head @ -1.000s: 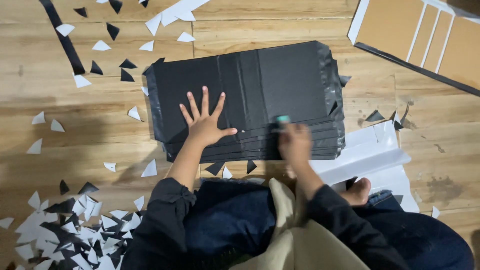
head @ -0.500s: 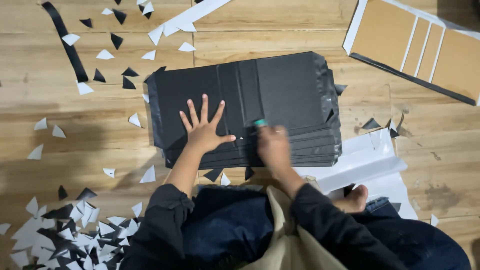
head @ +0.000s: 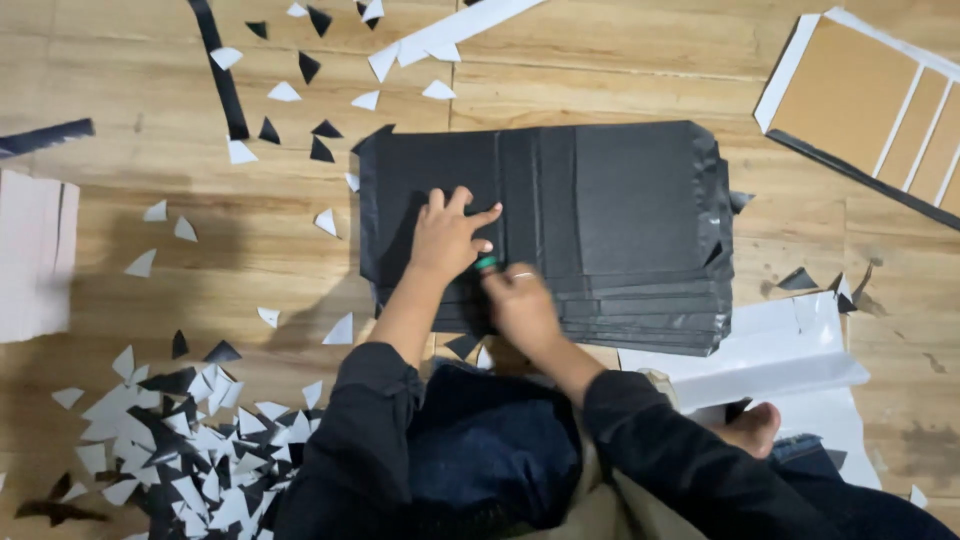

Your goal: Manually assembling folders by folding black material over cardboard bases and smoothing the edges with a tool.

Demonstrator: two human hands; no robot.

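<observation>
Only the tip of a small green tool (head: 486, 263) shows between the hands; its shape is hidden. The right hand (head: 520, 305) curls closed around it, while the left hand (head: 445, 238) presses flat, fingers loosely spread, on the stack of black creased card sheets (head: 600, 215), which lies on a wooden plank floor (head: 250, 270) littered with white and black triangular paper offcuts (head: 180, 450).

Single view: head-worn camera, facing steeply down from above at close range onto the wooden floor (head: 120, 290), lap and forearms at lower edge.
</observation>
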